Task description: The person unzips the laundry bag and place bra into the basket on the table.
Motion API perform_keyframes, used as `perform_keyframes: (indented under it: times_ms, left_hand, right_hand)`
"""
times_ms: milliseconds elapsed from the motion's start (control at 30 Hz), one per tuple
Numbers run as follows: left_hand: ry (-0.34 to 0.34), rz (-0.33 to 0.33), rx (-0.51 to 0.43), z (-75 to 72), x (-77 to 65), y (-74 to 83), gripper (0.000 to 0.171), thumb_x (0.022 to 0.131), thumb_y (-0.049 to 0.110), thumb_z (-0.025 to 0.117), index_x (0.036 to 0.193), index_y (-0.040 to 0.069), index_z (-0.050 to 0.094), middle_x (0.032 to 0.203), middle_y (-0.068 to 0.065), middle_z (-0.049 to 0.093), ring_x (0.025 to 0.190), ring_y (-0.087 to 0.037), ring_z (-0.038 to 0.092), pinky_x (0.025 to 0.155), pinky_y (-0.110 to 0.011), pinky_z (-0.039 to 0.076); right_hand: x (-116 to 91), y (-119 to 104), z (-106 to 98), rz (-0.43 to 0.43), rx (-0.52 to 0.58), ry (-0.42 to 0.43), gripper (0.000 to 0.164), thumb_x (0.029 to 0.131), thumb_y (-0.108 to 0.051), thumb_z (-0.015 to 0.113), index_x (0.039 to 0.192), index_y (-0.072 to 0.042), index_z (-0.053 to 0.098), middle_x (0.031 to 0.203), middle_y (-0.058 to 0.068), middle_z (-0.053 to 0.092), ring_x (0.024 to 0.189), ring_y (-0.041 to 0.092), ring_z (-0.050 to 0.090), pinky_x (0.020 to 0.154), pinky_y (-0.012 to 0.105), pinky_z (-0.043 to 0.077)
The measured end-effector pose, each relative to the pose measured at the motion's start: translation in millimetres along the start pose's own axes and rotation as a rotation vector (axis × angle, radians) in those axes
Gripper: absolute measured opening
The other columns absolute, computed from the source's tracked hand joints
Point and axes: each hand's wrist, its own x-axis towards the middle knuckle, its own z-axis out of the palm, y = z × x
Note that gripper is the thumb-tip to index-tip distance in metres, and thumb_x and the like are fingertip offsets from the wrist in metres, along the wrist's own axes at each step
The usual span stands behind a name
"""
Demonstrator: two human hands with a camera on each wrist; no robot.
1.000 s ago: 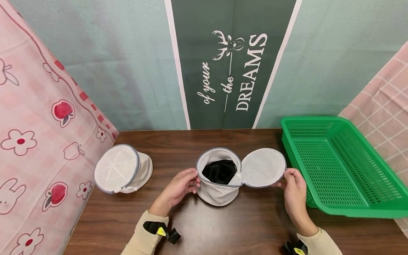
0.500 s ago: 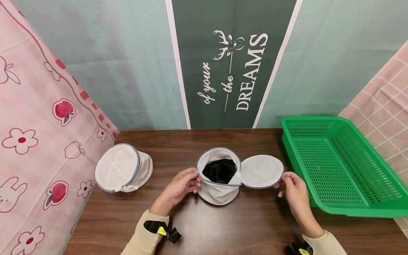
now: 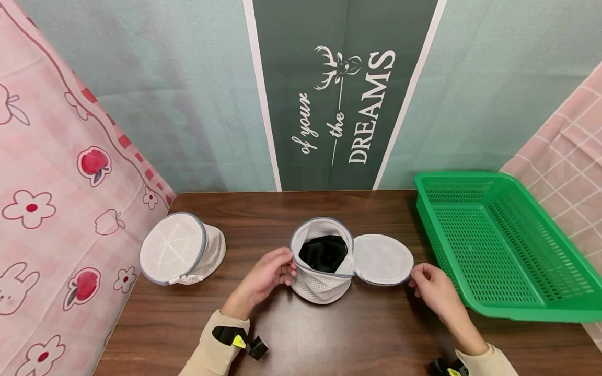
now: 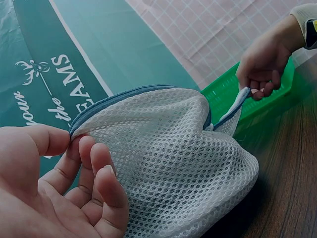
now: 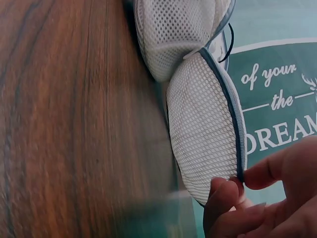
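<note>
A white mesh laundry bag (image 3: 322, 289) with a grey-blue zip rim stands unzipped on the table. Black fabric (image 3: 324, 254) lies inside it. Its round lid (image 3: 383, 259) is folded out to the right, still joined at the side. My left hand (image 3: 268, 274) pinches the bag's rim on the left between thumb and forefinger, as the left wrist view shows close up. With thumb and fingers, my right hand (image 3: 435, 290) pinches the lid's outer edge. In the right wrist view the lid (image 5: 205, 129) hangs out from the bag (image 5: 173, 34) towards those fingers.
Another white mesh bag (image 3: 174, 248), its lid on top, stands on the left of the brown table (image 3: 301, 339). To the right is a green plastic basket (image 3: 489, 250), close beside my right hand. Curtains hang behind and at both sides.
My right hand has moved down and slightly left then right, lowering the lid's outer edge towards the table. The left hand has kept its grip on the bag's rim.
</note>
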Motion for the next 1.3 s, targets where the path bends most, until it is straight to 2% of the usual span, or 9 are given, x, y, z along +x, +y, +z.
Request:
perform_keyframes:
  times_ms: [300,500,633,1000,1300]
  left_hand:
    - [0.007,-0.006,0.005,1.2,-0.2,0.5,0.018,0.105,0.016,0.046,0.091,0.018,0.058,0.083,0.004,0.057,0.072,-0.007,0.057,0.061,-0.020,0.047]
    - [0.006,-0.006,0.010,1.7,-0.2,-0.5,0.017,0.104,0.016,0.047,0.091,0.017,0.057,0.083,0.003,0.057,0.072,-0.008,0.057,0.061,-0.021,0.047]
    - [0.006,-0.008,0.008,2.5,-0.1,-0.9,0.017,0.104,0.016,0.047,0.091,0.018,0.057,0.084,0.003,0.057,0.073,-0.008,0.057,0.061,-0.021,0.047]
    - [-0.010,0.005,0.014,1.7,-0.4,-1.6,0.017,0.104,0.015,0.047,0.091,0.017,0.057,0.084,0.003,0.057,0.073,-0.008,0.057,0.061,-0.021,0.047]
    - [-0.010,0.005,0.005,1.0,0.0,-1.3,0.016,0.104,0.015,0.047,0.091,0.017,0.057,0.084,0.003,0.057,0.073,-0.007,0.057,0.061,-0.021,0.047]
  right_hand:
    - [-1,6,1,-0.085,-0.209,0.010,0.017,0.092,-0.014,0.056,0.076,-0.009,0.059,0.068,0.001,0.058,0.061,0.017,0.050,0.056,0.029,0.040]
    - [-1,10,3,-0.133,-0.286,0.000,0.017,0.090,-0.014,0.060,0.073,-0.012,0.058,0.064,-0.001,0.051,0.060,0.016,0.046,0.057,0.031,0.037]
    - [-1,11,5,-0.124,-0.332,-0.026,0.019,0.090,-0.015,0.060,0.072,-0.013,0.056,0.065,0.000,0.050,0.061,0.017,0.045,0.058,0.031,0.037]
    - [-2,9,5,-0.104,-0.381,-0.063,0.019,0.090,-0.018,0.060,0.073,-0.014,0.056,0.067,-0.001,0.051,0.062,0.017,0.046,0.059,0.032,0.038]
    - [-4,9,1,-0.153,-0.398,-0.041,0.024,0.089,-0.018,0.064,0.068,-0.015,0.053,0.064,-0.002,0.050,0.061,0.017,0.045,0.058,0.032,0.037]
